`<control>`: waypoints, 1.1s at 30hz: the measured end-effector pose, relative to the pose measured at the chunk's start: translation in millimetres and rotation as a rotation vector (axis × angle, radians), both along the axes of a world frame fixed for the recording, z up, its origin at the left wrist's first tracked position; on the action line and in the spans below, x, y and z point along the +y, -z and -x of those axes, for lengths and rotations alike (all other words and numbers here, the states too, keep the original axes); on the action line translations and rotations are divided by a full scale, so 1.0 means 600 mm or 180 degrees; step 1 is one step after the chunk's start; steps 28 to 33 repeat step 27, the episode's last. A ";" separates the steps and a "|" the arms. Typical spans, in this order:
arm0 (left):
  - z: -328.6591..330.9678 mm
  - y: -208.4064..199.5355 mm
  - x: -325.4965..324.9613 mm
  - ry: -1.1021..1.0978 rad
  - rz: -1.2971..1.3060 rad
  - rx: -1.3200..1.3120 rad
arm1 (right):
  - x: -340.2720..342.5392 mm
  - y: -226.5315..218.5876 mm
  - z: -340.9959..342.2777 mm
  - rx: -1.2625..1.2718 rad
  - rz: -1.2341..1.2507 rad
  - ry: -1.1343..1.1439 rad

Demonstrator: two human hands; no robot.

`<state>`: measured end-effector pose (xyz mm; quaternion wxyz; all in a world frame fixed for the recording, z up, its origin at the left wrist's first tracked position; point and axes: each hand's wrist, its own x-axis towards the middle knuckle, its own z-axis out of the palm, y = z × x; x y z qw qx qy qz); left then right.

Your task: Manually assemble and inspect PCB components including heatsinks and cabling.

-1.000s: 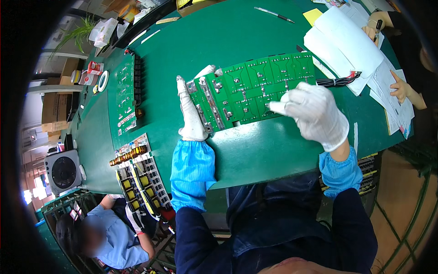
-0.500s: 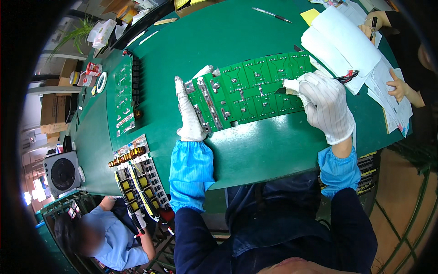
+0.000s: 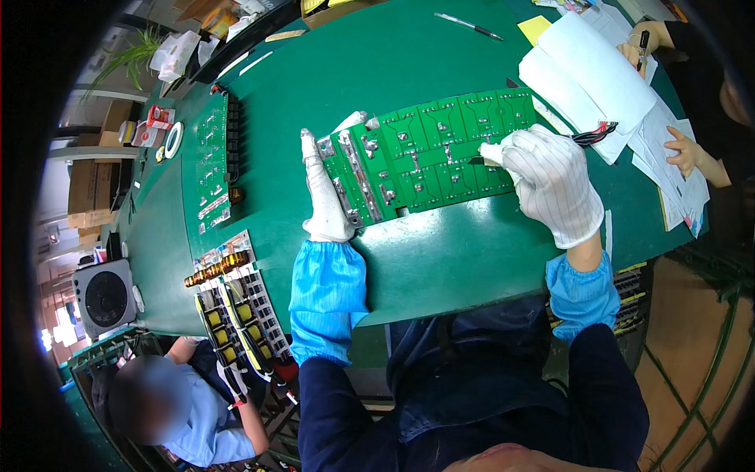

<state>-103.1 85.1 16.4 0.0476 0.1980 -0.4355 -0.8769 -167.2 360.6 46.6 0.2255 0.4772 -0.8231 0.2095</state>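
A long green circuit board (image 3: 432, 141) with rows of solder joints on its upper face lies before me, slightly tilted. My left hand (image 3: 327, 206), in a white glove, grips the board's left end, thumb along the near side and fingers partly hidden behind it. Over the board's right part, my gloved right hand (image 3: 557, 182) is closed in a pinch on a small flat dark-tipped tool (image 3: 476, 160). The tool's tip is at the board's face; most of it is hidden by the fingers, so its exact kind does not show.
Another green board (image 3: 212, 161) lies to the left, near a component-filled board (image 3: 244, 303) by a seated person in blue. White papers (image 3: 586, 67), a wire bundle (image 3: 595, 134) and another person's hands are at the right. A pen (image 3: 468, 26) lies at the back.
My right hand has shifted slightly left over the board with the tool. The left hand keeps its hold. The person at lower left has moved their head a little.
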 end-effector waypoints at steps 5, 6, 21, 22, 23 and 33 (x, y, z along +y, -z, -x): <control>-0.003 0.001 -0.007 -0.0015 0.0310 -0.0016 | 0.002 -0.007 0.000 -0.0466 -0.0009 -0.0005; -0.003 0.001 -0.007 -0.0004 0.0303 -0.0012 | 0.004 -0.009 0.001 -0.0462 -0.0016 0.0007; -0.013 0.005 0.002 -0.0059 0.0462 0.0159 | 0.090 -0.033 -0.123 -0.0636 0.0345 0.1267; -0.011 0.008 -0.001 -0.0009 0.0444 0.0168 | 0.113 -0.031 -0.138 -0.0782 0.0368 0.1375; -0.008 0.012 0.000 0.0030 0.0427 0.0173 | 0.143 -0.030 -0.155 -0.0929 0.0395 0.1474; -0.005 0.022 -0.005 0.0121 0.0430 0.0159 | 0.241 -0.006 -0.224 -0.0715 -0.0044 0.2801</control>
